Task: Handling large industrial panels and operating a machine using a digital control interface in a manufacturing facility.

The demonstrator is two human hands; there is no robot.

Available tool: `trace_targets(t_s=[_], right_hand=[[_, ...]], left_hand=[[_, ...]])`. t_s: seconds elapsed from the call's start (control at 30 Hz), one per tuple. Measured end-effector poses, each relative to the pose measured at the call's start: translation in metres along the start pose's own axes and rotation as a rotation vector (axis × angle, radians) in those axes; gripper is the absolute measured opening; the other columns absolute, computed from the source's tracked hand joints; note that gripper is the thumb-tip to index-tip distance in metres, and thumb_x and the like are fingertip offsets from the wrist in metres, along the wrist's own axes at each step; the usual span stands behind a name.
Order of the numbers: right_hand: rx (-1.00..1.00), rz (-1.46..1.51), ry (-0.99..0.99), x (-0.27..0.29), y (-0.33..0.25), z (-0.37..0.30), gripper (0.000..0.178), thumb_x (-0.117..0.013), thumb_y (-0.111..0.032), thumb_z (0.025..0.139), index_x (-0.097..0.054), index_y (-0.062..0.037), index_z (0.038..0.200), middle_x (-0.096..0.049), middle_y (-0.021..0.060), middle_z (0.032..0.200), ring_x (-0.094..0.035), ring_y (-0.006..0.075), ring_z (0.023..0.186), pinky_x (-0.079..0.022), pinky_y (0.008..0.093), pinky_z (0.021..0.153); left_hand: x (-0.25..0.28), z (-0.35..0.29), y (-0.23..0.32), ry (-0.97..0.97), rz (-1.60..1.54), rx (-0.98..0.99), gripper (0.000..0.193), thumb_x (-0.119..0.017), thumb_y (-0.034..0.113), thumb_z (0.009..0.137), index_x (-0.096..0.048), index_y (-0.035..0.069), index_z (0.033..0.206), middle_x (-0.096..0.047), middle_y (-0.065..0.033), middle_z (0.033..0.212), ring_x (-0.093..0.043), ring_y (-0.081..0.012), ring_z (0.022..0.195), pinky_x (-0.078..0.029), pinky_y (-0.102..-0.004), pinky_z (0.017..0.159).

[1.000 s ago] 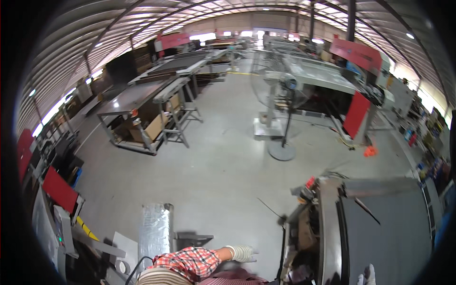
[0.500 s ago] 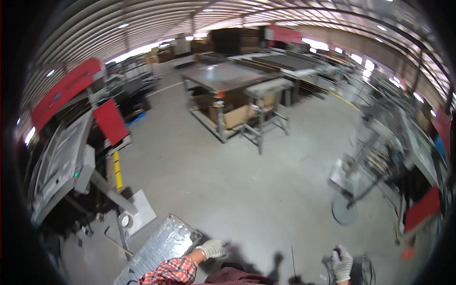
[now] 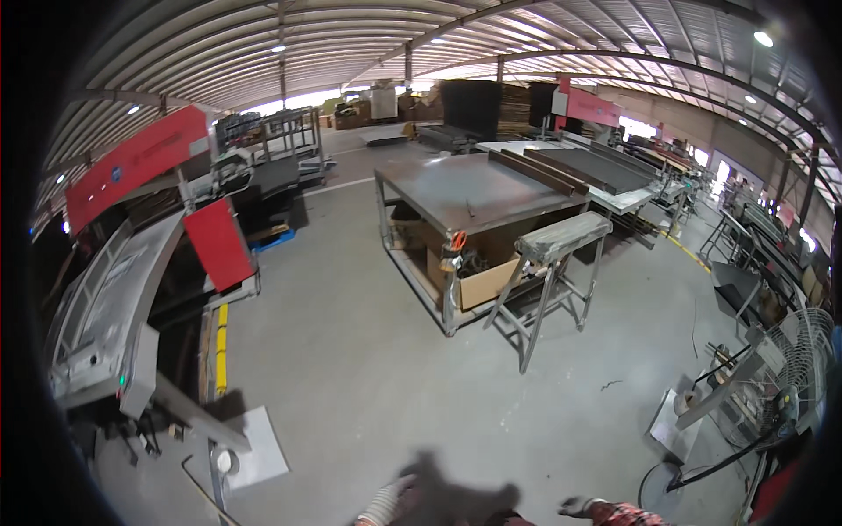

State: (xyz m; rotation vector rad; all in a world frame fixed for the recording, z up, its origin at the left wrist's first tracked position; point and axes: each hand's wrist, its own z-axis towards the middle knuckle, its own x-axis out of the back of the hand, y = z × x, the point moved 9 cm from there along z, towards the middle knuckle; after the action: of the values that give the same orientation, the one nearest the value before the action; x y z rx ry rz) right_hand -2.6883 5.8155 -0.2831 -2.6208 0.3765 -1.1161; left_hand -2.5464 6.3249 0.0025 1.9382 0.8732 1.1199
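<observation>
1. From my remote seat I take the table (image 3: pixel 430 195) as landmark: a flat metal sheet with dull smears, on a square-tube frame.
2. The left hand (image 3: pixel 386 501), in a ribbed, pale knit glove, is low over the floor (image 3: pixel 377 386) on the near side of the table. It is blurred and cut by the lower edge, so I cannot tell whether its fingers are curled or spread.
3. The right hand (image 3: pixel 574 506), dark below a red checked sleeve (image 3: pixel 624 514), is also nearer me than the table. Its fingers are too small to read; I see nothing certain in its grasp.
4. Nearest the right hand is the fan (image 3: pixel 802 351), near and right of the table: round wire cage, thin pole, flat disc base (image 3: pixel 660 489). Nearest the left hand is the plate (image 3: pixel 261 449), pale, flat and squarish, near and left of the table.
5. Just beside the table's near right corner is the stand (image 3: pixel 566 238), a scuffed bar on splayed legs.
6. My worry: a foot could catch the disc base or the plate's edge, since both lie low, nearer me than the table.
7. A sleeve could snag the fan's cage if an arm passed close; the stand's spread legs could trip someone rounding the table.
</observation>
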Motion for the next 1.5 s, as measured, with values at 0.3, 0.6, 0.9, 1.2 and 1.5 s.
trace_targets(t_s=[0.3, 0.6, 0.9, 1.2, 1.5], right_hand=[[-0.497, -0.055, -0.147, 0.149, 0.055, 0.135, 0.052, -0.044, -0.057, 0.085, -0.069, -0.0119, 0.078, -0.067, 0.0073, 0.076, -0.063, 0.0237, 0.080, -0.047, 0.0408, 0.077], [0.347, -0.139, 0.009, 0.499, -0.495, 0.470, 0.047, -0.050, -0.039, 0.083, -0.056, -0.0070, 0.117, -0.054, 0.0186, 0.121, -0.050, 0.0343, 0.113, -0.041, 0.0397, 0.094], [0.611, 0.203, 0.369, 0.679, -0.654, 0.594, 0.049, -0.051, -0.041, 0.089, -0.051, -0.0057, 0.122, -0.059, 0.0194, 0.110, -0.056, 0.0335, 0.105, -0.044, 0.0371, 0.090], [0.214, 0.338, 0.106, 0.721, -0.639, 0.743, 0.032, -0.062, -0.016, 0.086, -0.059, -0.0029, 0.115, -0.063, 0.0149, 0.110, -0.060, 0.0220, 0.099, -0.045, 0.0287, 0.087], [0.711, -0.055, 0.264, 1.040, -0.970, 1.016, 0.035, -0.057, -0.032, 0.085, -0.058, -0.0069, 0.109, -0.064, 0.0153, 0.094, -0.061, 0.0318, 0.088, -0.050, 0.0380, 0.077]], left_hand=[[0.161, 0.248, 0.047, 0.203, 0.059, -0.124, 0.041, -0.058, 0.032, 0.085, -0.056, 0.003, 0.113, -0.062, -0.0077, 0.094, -0.058, -0.0191, 0.087, -0.045, -0.0304, 0.087], [0.280, 0.335, -0.164, 0.286, -0.520, 0.355, 0.047, -0.051, 0.045, 0.087, -0.058, 0.007, 0.114, -0.063, -0.0075, 0.094, -0.058, -0.0166, 0.082, -0.047, -0.0312, 0.074], [0.543, 0.608, -0.137, 0.163, 0.098, 0.378, 0.051, -0.048, 0.049, 0.087, -0.056, 0.009, 0.118, -0.061, -0.0109, 0.111, -0.055, -0.0248, 0.105, -0.043, -0.0364, 0.092], [0.824, 0.939, 0.075, 0.471, -0.138, -0.228, 0.048, -0.057, 0.039, 0.088, -0.057, 0.001, 0.117, -0.065, -0.0055, 0.105, -0.059, -0.0156, 0.097, -0.045, -0.0284, 0.085], [0.893, 1.021, -0.172, 0.473, -0.770, 0.477, 0.051, -0.054, 0.040, 0.089, -0.047, 0.011, 0.130, -0.056, -0.0100, 0.121, -0.055, -0.0235, 0.107, -0.044, -0.0368, 0.090]])
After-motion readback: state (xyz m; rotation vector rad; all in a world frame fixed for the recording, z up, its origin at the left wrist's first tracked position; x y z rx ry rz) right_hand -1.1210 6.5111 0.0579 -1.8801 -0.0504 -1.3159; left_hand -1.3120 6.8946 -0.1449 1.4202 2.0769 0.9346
